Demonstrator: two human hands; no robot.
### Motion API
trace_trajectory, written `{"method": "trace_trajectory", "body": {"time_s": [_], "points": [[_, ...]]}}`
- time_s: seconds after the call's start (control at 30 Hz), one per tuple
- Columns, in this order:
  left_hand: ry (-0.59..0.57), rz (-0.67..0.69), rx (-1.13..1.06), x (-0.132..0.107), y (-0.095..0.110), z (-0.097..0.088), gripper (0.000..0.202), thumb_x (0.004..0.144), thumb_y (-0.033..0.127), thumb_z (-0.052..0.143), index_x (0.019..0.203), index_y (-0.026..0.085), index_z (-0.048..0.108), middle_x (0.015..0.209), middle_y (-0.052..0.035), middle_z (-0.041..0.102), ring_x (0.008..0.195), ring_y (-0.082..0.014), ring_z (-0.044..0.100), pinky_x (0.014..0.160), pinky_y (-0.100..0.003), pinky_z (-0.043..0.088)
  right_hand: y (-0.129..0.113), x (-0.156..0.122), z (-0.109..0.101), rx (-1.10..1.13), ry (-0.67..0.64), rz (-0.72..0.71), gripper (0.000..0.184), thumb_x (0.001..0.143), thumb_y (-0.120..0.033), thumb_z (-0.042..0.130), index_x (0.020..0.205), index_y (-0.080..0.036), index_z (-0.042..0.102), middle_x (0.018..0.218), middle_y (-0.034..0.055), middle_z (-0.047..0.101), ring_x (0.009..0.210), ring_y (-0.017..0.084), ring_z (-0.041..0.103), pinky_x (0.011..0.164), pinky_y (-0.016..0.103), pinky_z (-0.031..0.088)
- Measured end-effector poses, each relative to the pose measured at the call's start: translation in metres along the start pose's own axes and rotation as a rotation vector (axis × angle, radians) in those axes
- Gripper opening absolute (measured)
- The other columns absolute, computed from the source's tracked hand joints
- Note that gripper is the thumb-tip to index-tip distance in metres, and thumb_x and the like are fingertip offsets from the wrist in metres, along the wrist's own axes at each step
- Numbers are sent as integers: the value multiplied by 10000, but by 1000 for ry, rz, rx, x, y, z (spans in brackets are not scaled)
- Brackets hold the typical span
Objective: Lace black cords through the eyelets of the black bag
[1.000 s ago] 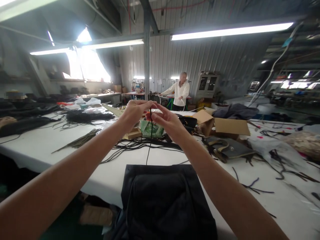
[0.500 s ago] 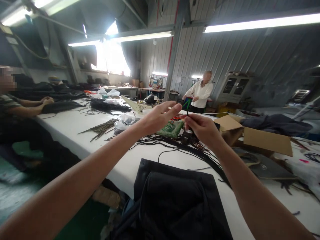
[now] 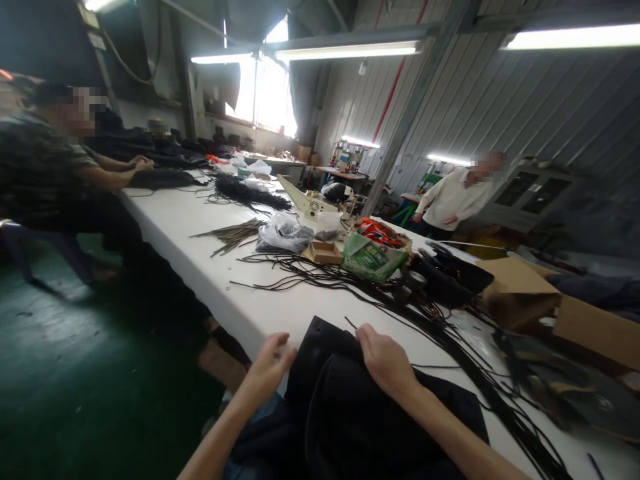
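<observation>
Right hand (image 3: 387, 360) pinching black cord (image 3: 351, 323), left hand (image 3: 271, 365) beside black bag (image 3: 367, 417), white table (image 3: 255, 310)

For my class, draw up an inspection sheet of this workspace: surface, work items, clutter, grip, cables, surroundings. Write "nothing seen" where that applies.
Surface: white tabletop, widely covered.
Work items: black fabric piece at the near edge; thin black cord.
Clutter: bundled dark cords, green packet, plastic bag, open cardboard box.
Grip: right hand pinches the thin black cord over the fabric; left hand loosely open beside it, no held thing visible.
Cables: a loop hangs at upper left; cable or hose, cannot tell.
Surroundings: seated person at left, standing person in a white top, lit tube lamps.
</observation>
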State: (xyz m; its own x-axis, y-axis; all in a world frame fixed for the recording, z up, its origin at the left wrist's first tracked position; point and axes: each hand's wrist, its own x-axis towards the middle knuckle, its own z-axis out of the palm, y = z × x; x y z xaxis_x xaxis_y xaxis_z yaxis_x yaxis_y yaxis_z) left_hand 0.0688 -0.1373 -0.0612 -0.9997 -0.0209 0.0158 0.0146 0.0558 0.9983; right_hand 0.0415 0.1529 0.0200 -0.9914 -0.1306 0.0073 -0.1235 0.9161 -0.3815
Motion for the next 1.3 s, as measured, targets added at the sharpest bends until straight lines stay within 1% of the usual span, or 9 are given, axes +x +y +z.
{"method": "trace_trajectory", "body": {"time_s": [0.13, 0.33, 0.53, 0.67, 0.77, 1.0, 1.1, 1.2, 1.3], "points": [[-52, 29, -56, -5, -16, 8, 308, 897, 538, 787, 1117, 324, 814, 1264, -114, 763, 1249, -424, 686, 1096, -554, 511, -9, -14, 11, -143, 326, -72, 451, 1178, -426, 297, 1133, -198, 683, 781, 102, 775, 656, 299, 738, 613, 338, 334], [-164, 60, -177, 6, -7, 20, 398, 882, 546, 765, 1000, 167, 803, 947, -121, 815, 924, -337, 740, 844, -428, 576, -33, -17, -15, -203, 505, -291, 494, 1210, -460, 313, 1179, -161, 706, 700, 48, 759, 523, 228, 714, 531, 316, 343], [-276, 147, -264, -20, 27, 28, 345, 974, 522, 764, 1116, 210, 801, 1057, -62, 824, 982, -258, 721, 874, -319, 547, -45, -110, -49, -272, 758, -385, 202, 1198, -291, 506, 1216, -185, 676, 808, 29, 805, 504, 152, 711, 505, 283, 400], [-316, 111, -303, -48, 18, 46, 340, 947, 523, 802, 1045, 198, 788, 961, -41, 792, 905, -237, 697, 798, -290, 529, -32, -167, -24, -203, 682, -200, 229, 1208, -305, 461, 1213, -189, 659, 761, 16, 783, 503, 174, 721, 497, 281, 431], [-263, 93, -317, -65, 4, 57, 378, 960, 565, 774, 1036, 195, 779, 902, -28, 762, 851, -224, 678, 760, -282, 521, -22, -181, -9, -143, 612, -78, 296, 1214, -358, 417, 1209, -191, 661, 707, 9, 746, 518, 210, 731, 509, 299, 435], [-136, 136, -121, -56, 21, 62, 341, 998, 536, 693, 1027, 203, 759, 903, -56, 759, 844, -249, 692, 741, -321, 541, -26, -165, -57, 214, 328, -190, 322, 1168, -396, 492, 1105, -237, 765, 992, 75, 777, 868, 236, 751, 801, 334, 575], [8, 246, -10, -55, 37, 63, 265, 987, 403, 688, 1167, 217, 744, 1168, -102, 753, 1062, -296, 690, 917, -405, 556, -27, -155, -77, 399, 226, -191, 297, 1138, -374, 536, 1234, -251, 788, 975, 46, 785, 733, 186, 711, 740, 309, 585], [224, 432, 125, -71, 48, 67, 306, 1012, 307, 652, 1309, 234, 667, 1289, -118, 680, 1101, -285, 655, 968, -443, 554, -31, -147, -75, 538, 74, -94, 255, 1093, -357, 605, 1179, -248, 818, 876, 12, 796, 694, 184, 734, 678, 287, 577], [232, 496, 110, -91, 51, 73, 268, 1079, 289, 599, 1343, 250, 621, 1297, -108, 651, 1056, -242, 676, 912, -389, 600, -37, -138, -65, 524, 24, -86, 214, 1057, -282, 624, 1086, -242, 832, 913, 7, 819, 820, 213, 771, 746, 295, 575]]}}
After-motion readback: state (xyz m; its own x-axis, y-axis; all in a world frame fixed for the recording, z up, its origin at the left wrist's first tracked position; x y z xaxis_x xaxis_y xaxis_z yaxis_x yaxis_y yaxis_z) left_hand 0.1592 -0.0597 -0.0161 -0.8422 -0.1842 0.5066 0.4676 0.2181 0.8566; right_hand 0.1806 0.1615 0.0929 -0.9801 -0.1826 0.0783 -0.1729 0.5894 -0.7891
